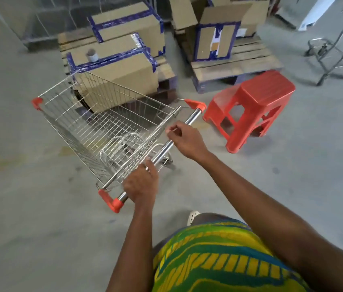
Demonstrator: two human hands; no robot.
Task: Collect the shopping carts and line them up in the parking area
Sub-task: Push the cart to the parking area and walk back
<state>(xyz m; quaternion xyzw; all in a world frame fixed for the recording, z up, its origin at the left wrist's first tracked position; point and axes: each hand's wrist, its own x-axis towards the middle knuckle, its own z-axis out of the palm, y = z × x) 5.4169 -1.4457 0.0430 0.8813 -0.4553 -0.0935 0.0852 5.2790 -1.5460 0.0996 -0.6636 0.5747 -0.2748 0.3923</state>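
Both hands, left hand (pixel 141 184) and right hand (pixel 185 140), curl around the chrome handlebar (pixel 162 152) of the empty silver wire shopping cart (pixel 94 123) on grey concrete floor (pixel 29 218); steering left should avoid the red plastic step stool (pixel 255 106) nearby.

I see both my arms stretched forward and bare to the elbow. My left hand (pixel 141 184) sits nearer my body, knuckles up, fingers curled over the cart handle (pixel 162 152) with the thumb tucked beneath them. My right hand (pixel 184 140) reaches further out, wrist bent slightly inward, fingers wrapped over the same bar; the index finger (pixel 173 129) lies a little straighter than the rest, its tip ahead of the others. The two hands are apart, with bare bar showing between their fingers. Both forearms angle toward the upper left.
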